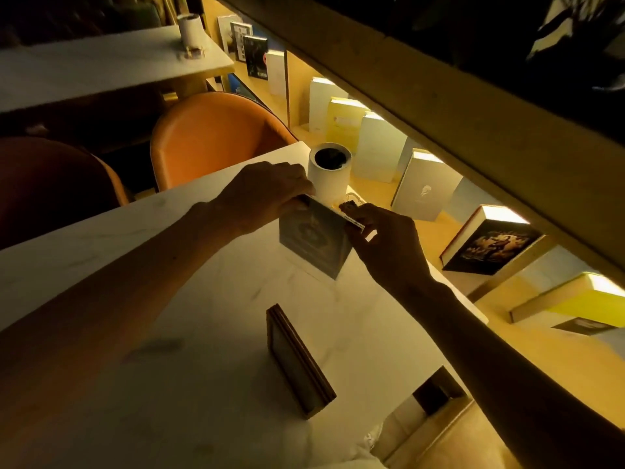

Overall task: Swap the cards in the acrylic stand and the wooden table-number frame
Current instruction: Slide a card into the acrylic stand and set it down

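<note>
Fingers: we see the left hand (267,194) pinching the top left corner of the acrylic stand (314,240); the right hand (389,245) grips its top right edge, fingers (355,228) curled on it
Acrylic stand: upright on the desk (209,299), a dark card (313,236) inside; just in front of the white cup (328,169)
Wooden frame: we find the wooden frame (297,360) standing nearer us, well apart from both hands
Beyond: orange chair (216,137); books (422,184) on a lit shelf
</note>
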